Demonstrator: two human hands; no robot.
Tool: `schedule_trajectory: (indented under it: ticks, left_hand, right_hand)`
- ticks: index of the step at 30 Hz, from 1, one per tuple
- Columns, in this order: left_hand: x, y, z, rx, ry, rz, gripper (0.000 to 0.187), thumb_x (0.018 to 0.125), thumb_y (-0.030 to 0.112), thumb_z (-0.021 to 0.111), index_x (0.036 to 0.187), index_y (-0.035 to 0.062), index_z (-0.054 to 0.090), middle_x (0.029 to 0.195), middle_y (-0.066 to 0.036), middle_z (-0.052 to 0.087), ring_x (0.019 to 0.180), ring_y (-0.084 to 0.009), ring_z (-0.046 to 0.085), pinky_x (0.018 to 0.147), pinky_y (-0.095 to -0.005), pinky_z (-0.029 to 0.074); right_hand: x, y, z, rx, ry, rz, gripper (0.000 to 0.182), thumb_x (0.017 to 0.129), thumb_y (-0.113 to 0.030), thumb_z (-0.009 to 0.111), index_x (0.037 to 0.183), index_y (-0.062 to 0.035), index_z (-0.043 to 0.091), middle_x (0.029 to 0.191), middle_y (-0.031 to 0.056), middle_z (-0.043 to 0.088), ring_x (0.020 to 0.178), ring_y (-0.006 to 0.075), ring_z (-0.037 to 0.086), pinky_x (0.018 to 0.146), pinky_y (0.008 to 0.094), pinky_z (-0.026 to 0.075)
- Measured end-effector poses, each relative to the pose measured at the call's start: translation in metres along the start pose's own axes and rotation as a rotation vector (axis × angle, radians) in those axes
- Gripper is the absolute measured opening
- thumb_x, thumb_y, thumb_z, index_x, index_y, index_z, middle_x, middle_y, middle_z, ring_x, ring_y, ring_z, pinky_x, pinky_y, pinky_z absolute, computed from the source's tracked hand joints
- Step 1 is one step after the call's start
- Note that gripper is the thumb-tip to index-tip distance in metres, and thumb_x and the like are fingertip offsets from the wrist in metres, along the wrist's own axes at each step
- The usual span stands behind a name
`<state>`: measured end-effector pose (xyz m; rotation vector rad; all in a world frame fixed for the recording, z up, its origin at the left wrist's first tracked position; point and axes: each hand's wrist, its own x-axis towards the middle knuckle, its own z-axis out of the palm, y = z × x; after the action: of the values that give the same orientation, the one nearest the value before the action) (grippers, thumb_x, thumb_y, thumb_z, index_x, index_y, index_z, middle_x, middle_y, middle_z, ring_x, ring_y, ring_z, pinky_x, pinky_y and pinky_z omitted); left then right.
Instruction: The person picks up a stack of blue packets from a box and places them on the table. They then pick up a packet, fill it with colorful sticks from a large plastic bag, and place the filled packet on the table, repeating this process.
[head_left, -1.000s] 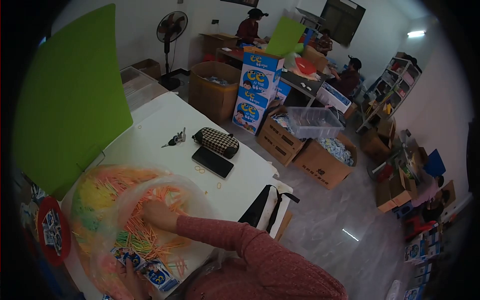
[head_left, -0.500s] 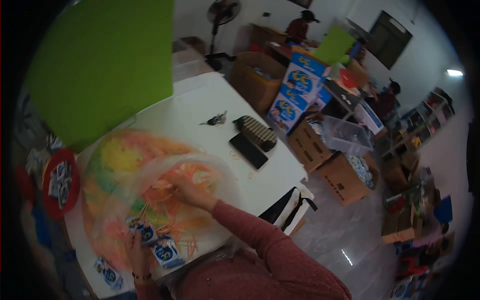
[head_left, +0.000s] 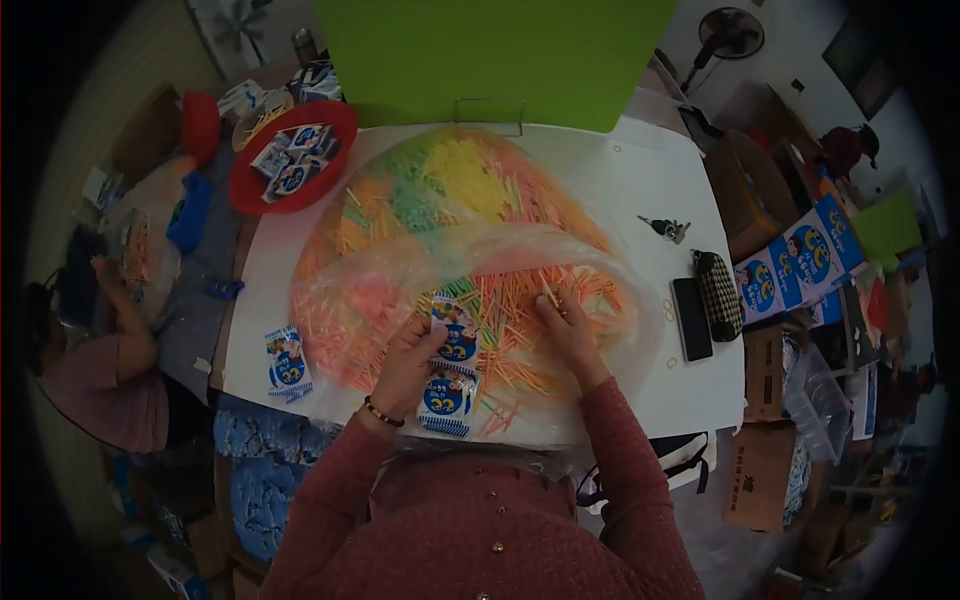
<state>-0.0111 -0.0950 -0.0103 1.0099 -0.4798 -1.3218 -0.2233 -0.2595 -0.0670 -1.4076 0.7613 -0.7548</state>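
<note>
A large clear plastic bag [head_left: 395, 268] lies wide on the white table, full of thin coloured sticks [head_left: 510, 315] in orange, pink, yellow and green. My left hand [head_left: 405, 368] grips a blue-and-white printed packet [head_left: 456, 338] by its left edge, over the bag's opening. Just below it, a second such packet [head_left: 446, 398] rests at the bag's near side. My right hand [head_left: 570, 335] is among the sticks on the right, thumb and fingers pinched on a few of them. Another packet [head_left: 288, 365] lies on the table left of the bag.
A red basin [head_left: 342, 150] with several packets stands at the back left. A green panel [head_left: 490, 60] rises behind the table. Keys [head_left: 664, 229], a black phone [head_left: 691, 318] and a checkered pouch [head_left: 718, 295] lie right. A co-worker [head_left: 110, 375] sits at left.
The view has swung left and levelled, so the bag now sits central. My right hand remains among the sticks, and my left hand still holds the packet.
</note>
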Motion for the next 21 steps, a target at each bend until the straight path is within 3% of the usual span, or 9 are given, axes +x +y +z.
schedule_trajectory:
  ticks: [2,5,7,8,10,13,17,19,21]
  left_hand:
    - [0.001,0.0,-0.001,-0.083,0.012,-0.094,0.024,0.098,0.014,0.057,0.12,0.0027,0.057,0.103,-0.002,0.068,0.085,-0.0101,0.067,0.067,-0.0243,0.057]
    - [0.003,-0.006,-0.004,-0.059,-0.004,-0.101,0.024,0.1,0.014,0.054,0.12,0.0017,0.057,0.106,-0.004,0.067,0.094,-0.0131,0.066,0.078,-0.0278,0.057]
    - [0.005,-0.01,-0.004,-0.066,-0.028,-0.086,0.023,0.1,0.014,0.052,0.119,0.0018,0.056,0.108,-0.006,0.067,0.098,-0.0156,0.066,0.085,-0.0307,0.056]
    - [0.004,-0.007,-0.001,-0.167,-0.058,-0.137,0.025,0.1,0.013,0.052,0.123,0.0018,0.053,0.111,-0.007,0.065,0.102,-0.0166,0.065,0.088,-0.032,0.055]
    - [0.002,0.0,0.006,-0.269,-0.085,-0.186,0.029,0.1,0.012,0.051,0.127,0.0018,0.05,0.114,-0.008,0.064,0.105,-0.0176,0.064,0.091,-0.0334,0.054]
    - [0.001,0.007,0.015,-0.34,-0.167,-0.235,0.034,0.099,0.01,0.052,0.132,0.0026,0.045,0.12,-0.009,0.061,0.11,-0.019,0.062,0.092,-0.0351,0.054]
    - [0.004,-0.004,0.012,-0.272,-0.215,-0.242,0.029,0.098,0.009,0.054,0.127,0.0019,0.052,0.114,-0.008,0.065,0.104,-0.0189,0.065,0.09,-0.0341,0.055]
    - [0.002,-0.009,0.011,-0.222,-0.184,-0.255,0.027,0.098,0.009,0.055,0.124,0.0022,0.055,0.112,-0.008,0.067,0.101,-0.0188,0.067,0.087,-0.0333,0.055]
    - [-0.001,-0.01,0.013,-0.228,-0.121,-0.271,0.022,0.096,0.007,0.057,0.118,0.0005,0.06,0.106,-0.008,0.069,0.094,-0.0178,0.069,0.083,-0.0331,0.058]
  right_hand:
    - [-0.004,-0.002,0.0,0.009,-0.003,-0.013,0.017,0.1,-0.013,0.053,0.113,-0.0037,0.059,0.108,0.003,0.063,0.104,0.0115,0.059,0.09,0.0285,0.049]
    - [-0.01,-0.014,0.0,-0.247,-0.08,-0.089,0.019,0.1,-0.014,0.053,0.115,-0.0041,0.058,0.108,0.0044,0.064,0.104,0.0129,0.06,0.091,0.0305,0.051]
    - [-0.005,-0.018,-0.005,0.408,0.191,0.149,0.02,0.1,-0.014,0.051,0.117,-0.0041,0.058,0.108,0.0061,0.064,0.103,0.0168,0.062,0.09,0.0323,0.052]
    - [-0.002,-0.016,-0.01,0.404,0.192,0.15,0.02,0.1,-0.014,0.051,0.117,-0.0041,0.058,0.108,0.0061,0.064,0.103,0.0168,0.062,0.09,0.0323,0.052]
    - [0.003,-0.01,-0.02,0.862,0.166,0.204,0.021,0.1,-0.011,0.049,0.118,-0.0037,0.058,0.109,0.0074,0.064,0.102,0.0208,0.063,0.091,0.0341,0.052]
    - [0.001,-0.018,-0.016,0.91,0.232,0.326,0.023,0.1,-0.008,0.047,0.121,-0.0027,0.057,0.111,0.0087,0.064,0.1,0.0222,0.064,0.093,0.033,0.051]
    - [-0.007,-0.024,-0.003,0.6,0.283,0.173,0.025,0.099,-0.009,0.05,0.122,-0.0016,0.057,0.112,0.0081,0.065,0.099,0.0193,0.063,0.092,0.0308,0.05]
    - [-0.008,-0.023,0.0,0.273,0.248,0.053,0.025,0.098,-0.008,0.054,0.121,-0.0007,0.058,0.109,0.0079,0.066,0.097,0.0151,0.063,0.088,0.0273,0.05]
    - [-0.005,-0.005,0.0,0.321,0.274,0.018,0.024,0.097,-0.008,0.055,0.12,-0.0006,0.059,0.106,0.007,0.067,0.095,0.0128,0.063,0.085,0.0252,0.05]
